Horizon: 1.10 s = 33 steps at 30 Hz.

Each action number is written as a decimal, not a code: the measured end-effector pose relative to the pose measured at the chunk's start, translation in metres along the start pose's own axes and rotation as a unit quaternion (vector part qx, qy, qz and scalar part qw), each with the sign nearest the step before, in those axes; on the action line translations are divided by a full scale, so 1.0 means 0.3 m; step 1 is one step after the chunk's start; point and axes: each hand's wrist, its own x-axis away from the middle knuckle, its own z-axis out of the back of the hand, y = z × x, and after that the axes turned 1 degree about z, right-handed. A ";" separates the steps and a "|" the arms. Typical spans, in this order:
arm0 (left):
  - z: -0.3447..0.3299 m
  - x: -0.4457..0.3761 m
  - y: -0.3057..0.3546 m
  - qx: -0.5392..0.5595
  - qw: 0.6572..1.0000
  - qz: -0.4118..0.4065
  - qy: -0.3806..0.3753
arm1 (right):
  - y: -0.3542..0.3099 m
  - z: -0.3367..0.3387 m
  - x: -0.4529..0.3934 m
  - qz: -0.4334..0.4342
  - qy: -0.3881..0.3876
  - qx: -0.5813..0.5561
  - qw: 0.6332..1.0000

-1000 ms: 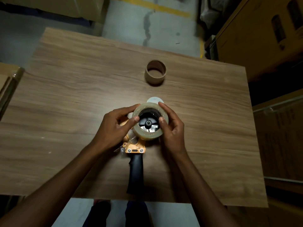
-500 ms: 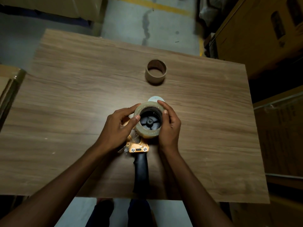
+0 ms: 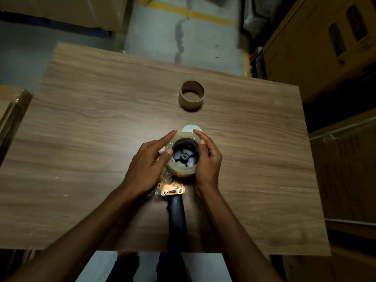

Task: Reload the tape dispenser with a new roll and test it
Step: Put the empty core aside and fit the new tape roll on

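Observation:
An orange tape dispenser [image 3: 172, 191] with a black handle [image 3: 177, 218] lies flat on the wooden table [image 3: 81, 123], handle toward me. A new clear tape roll [image 3: 179, 169] sits over its black spoked hub [image 3: 184, 156]. My left hand [image 3: 148, 165] rests against the roll's left side, thumb on the rim and index finger stretched along the top. My right hand [image 3: 207, 159] cups the roll's right side. Crinkled clear tape shows by the orange frame. An empty cardboard core [image 3: 191, 97] stands farther back on the table.
A pale round disc [image 3: 191, 128] peeks out just behind the roll. Cardboard boxes [image 3: 317, 43] are stacked to the right, another box edge [image 3: 12, 110] touches the table's left side. Concrete floor with a yellow line [image 3: 193, 14] lies beyond the far edge.
The camera has shifted a little. My left fingers have spread, the index finger now reaching further over the roll's top. The roll stays on the hub between both hands.

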 end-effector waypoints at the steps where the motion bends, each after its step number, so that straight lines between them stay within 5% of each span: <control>1: 0.000 0.003 0.005 -0.022 1.000 -0.002 0.001 | -0.001 0.000 0.001 0.000 0.004 0.001 1.000; 20: -0.010 0.031 0.034 -0.102 0.995 0.007 -0.010 | -0.017 -0.062 -0.003 -0.011 0.056 0.117 0.992; 33: 0.016 0.027 0.019 -0.102 0.993 -0.018 -0.050 | 0.034 0.002 -0.004 0.029 -0.005 0.013 0.999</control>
